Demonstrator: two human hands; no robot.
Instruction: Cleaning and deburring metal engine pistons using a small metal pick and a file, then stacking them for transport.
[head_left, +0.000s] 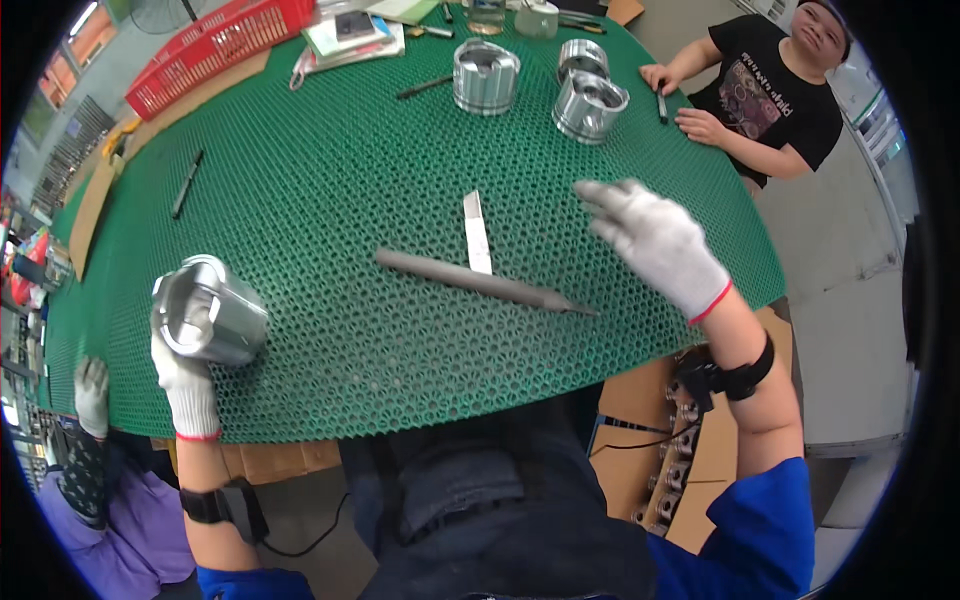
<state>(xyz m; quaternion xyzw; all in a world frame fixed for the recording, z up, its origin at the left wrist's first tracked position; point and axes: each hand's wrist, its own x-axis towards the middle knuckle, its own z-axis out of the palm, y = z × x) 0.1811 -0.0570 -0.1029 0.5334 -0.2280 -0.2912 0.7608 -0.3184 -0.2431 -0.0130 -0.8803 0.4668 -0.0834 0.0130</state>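
Note:
My left hand (185, 385), in a white knit glove with a red cuff edge, grips a shiny metal piston (235, 320) at the left of the green table mat. The piston is tilted with its hollow side toward me, and part of my glove shows in the hollow. My right hand (660, 245), gloved alike, hovers over the right side of the mat with fingers stretched out and nothing in them. Between my hands lies a grey rod-shaped tool (470, 280) with a thin pointed tip. A flat blade with a white grip (477, 235) lies against it.
Three more pistons stand farther back, one a front piston (590, 108). Pens, including a dark pen (187, 185), lie about. A red plastic basket (215, 55) and papers (350, 35) sit at the far edge. Co-workers' hands (705, 125) (92, 395) rest at both sides. Boxed pistons (675, 475) are below right.

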